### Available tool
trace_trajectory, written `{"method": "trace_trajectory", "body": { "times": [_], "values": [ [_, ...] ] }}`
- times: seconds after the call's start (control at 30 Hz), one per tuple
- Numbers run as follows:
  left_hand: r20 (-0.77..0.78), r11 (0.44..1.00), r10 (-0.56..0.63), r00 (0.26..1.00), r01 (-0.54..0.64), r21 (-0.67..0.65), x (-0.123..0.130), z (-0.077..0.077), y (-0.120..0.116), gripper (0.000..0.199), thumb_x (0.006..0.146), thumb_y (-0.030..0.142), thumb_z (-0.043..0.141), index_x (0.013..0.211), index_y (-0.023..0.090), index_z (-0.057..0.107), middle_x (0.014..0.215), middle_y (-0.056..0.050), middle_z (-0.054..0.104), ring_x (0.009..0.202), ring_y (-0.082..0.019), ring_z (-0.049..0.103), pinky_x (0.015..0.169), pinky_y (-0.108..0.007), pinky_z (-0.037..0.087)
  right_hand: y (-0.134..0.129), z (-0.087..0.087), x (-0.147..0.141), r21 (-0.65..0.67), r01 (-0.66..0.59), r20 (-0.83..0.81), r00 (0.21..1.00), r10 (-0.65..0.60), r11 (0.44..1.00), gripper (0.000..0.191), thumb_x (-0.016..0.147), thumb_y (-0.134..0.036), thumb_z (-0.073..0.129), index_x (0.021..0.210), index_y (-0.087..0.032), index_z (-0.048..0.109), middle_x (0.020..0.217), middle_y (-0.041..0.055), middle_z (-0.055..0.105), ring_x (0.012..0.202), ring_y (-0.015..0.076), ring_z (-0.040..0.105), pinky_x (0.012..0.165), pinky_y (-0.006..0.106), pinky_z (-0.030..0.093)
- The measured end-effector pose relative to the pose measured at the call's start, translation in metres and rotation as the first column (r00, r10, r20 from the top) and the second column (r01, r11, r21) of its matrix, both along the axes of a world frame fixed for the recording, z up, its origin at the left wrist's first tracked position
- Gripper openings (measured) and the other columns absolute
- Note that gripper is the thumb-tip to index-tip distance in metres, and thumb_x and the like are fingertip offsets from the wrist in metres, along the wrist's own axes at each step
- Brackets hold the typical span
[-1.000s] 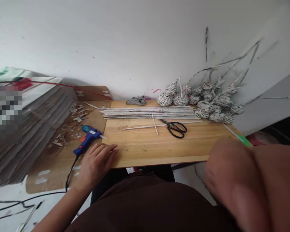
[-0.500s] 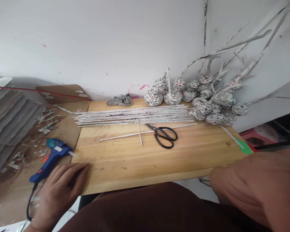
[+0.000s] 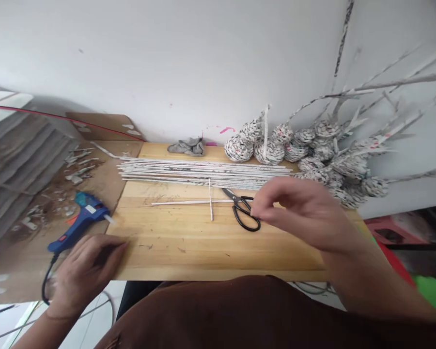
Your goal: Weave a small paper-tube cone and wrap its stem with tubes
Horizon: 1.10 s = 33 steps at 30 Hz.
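Observation:
My left hand [image 3: 89, 266] rests at the board's left edge beside a blue glue gun [image 3: 78, 223], its fingers curled together; what they hold, if anything, is hidden. Over the right half of the board, my right hand [image 3: 298, 211] has thumb and fingertips close together near the black handles of the scissors [image 3: 245, 208]. Whether something thin is between those fingertips is too small to tell. A long thin paper stick [image 3: 181, 202] lies on the board, crossed by a short one [image 3: 211, 206]. Behind them is a row of rolled paper sticks [image 3: 203, 169].
Woven paper gourd shapes [image 3: 271, 150] with long stems crowd the back right. A grey cloth [image 3: 186, 147] lies by the wall. Stacked grey sheets [image 3: 18, 160] and paper scraps [image 3: 78, 169] are on the left.
My right hand has come in from the lower right to above the scissors. My left hand has stayed near the glue gun. The whole view has shifted a little.

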<state>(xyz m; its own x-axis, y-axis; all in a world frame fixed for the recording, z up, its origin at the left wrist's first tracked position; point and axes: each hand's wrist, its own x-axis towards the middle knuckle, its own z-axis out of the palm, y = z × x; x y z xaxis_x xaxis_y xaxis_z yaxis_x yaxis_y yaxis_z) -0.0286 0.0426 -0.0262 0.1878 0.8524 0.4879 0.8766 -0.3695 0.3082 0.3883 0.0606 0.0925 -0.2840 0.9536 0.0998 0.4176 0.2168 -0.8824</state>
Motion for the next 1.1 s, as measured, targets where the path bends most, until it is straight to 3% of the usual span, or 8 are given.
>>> {"method": "trace_trajectory", "body": {
  "times": [0.1,0.27,0.37,0.47,0.63,0.8,0.97,1.1],
  "values": [
    [-0.009,0.992,-0.116,0.993,0.116,-0.046,-0.006,-0.002,0.003,0.011,0.085,0.019,0.065,0.086,0.030,0.064,0.083,0.009,0.069,0.077,-0.014,0.065,0.076,-0.030,0.054,0.003,-0.033,-0.009,0.052,0.046,0.430,0.901,-0.063,0.998,0.012,0.085,-0.034,0.067,0.082,-0.023,0.066,0.074,-0.0004,0.067,0.066,0.0158,0.060,0.060,0.028,0.040],
    [0.070,0.978,-0.190,0.979,0.195,-0.077,0.004,-0.001,0.010,0.004,0.089,0.021,0.060,0.087,0.023,0.062,0.081,0.001,0.068,0.075,-0.016,0.064,0.070,-0.027,0.052,-0.004,-0.083,-0.018,0.200,0.231,0.594,0.745,-0.305,0.952,0.020,0.084,-0.037,0.069,0.092,-0.021,0.061,0.096,0.0050,0.070,0.087,0.0220,0.064,0.073,0.031,0.042],
    [0.072,0.918,-0.378,0.923,0.384,-0.100,0.041,0.004,0.022,0.013,0.091,0.015,0.053,0.095,0.022,0.063,0.093,-0.003,0.069,0.090,-0.018,0.065,0.080,-0.029,0.052,-0.009,-0.085,-0.021,0.209,0.303,0.650,0.667,-0.364,0.930,0.019,0.086,-0.035,0.066,0.095,-0.020,0.060,0.095,0.0080,0.071,0.092,0.0247,0.064,0.076,0.032,0.043],
    [-0.069,0.841,-0.536,0.842,0.524,-0.136,0.091,0.007,0.043,0.046,0.092,0.007,0.044,0.135,0.023,0.051,0.134,-0.009,0.058,0.120,-0.022,0.056,0.101,-0.037,0.046,-0.013,-0.081,-0.021,0.204,0.292,0.696,0.628,-0.348,0.934,0.015,0.088,-0.028,0.062,0.100,-0.019,0.063,0.098,0.0095,0.071,0.097,0.0260,0.063,0.080,0.033,0.043],
    [-0.248,0.706,-0.708,0.661,0.669,-0.233,0.145,0.011,0.077,0.061,0.092,0.008,0.043,0.150,0.025,0.034,0.149,-0.009,0.048,0.124,-0.023,0.051,0.103,-0.041,0.046,-0.034,-0.075,-0.014,0.203,0.211,0.661,0.691,-0.293,0.956,0.024,0.081,-0.020,0.063,0.105,-0.021,0.068,0.100,0.0062,0.072,0.097,0.0227,0.062,0.083,0.031,0.043],
    [-0.231,0.712,-0.700,0.676,0.684,-0.159,0.143,0.009,0.093,0.039,0.091,0.011,0.047,0.127,0.017,0.058,0.114,-0.012,0.066,0.106,-0.025,0.057,0.091,-0.039,0.052,-0.074,-0.063,0.013,0.145,0.274,0.648,0.700,-0.300,0.951,0.022,0.078,-0.023,0.063,0.099,-0.021,0.069,0.087,0.0044,0.071,0.080,0.0199,0.062,0.071,0.028,0.043],
    [-0.221,0.766,-0.626,0.747,0.643,0.004,0.129,0.006,0.103,0.032,0.089,0.010,0.048,0.114,0.019,0.067,0.104,-0.012,0.067,0.096,-0.026,0.058,0.085,-0.042,0.053,-0.099,-0.067,0.053,0.167,0.447,0.732,0.540,-0.414,0.879,0.020,0.076,-0.024,0.063,0.093,-0.021,0.071,0.083,0.0060,0.072,0.078,0.0229,0.063,0.068,0.031,0.043],
    [-0.195,0.825,-0.496,0.846,0.529,0.197,0.111,0.022,0.093,0.033,0.089,0.009,0.052,0.114,0.024,0.068,0.108,-0.010,0.068,0.106,-0.027,0.057,0.092,-0.043,0.049,-0.093,-0.074,0.058,0.317,0.523,0.687,0.448,-0.572,0.791,0.017,0.081,-0.027,0.059,0.090,-0.018,0.070,0.089,0.0106,0.073,0.084,0.0264,0.064,0.075,0.036,0.046]
  ]
}}
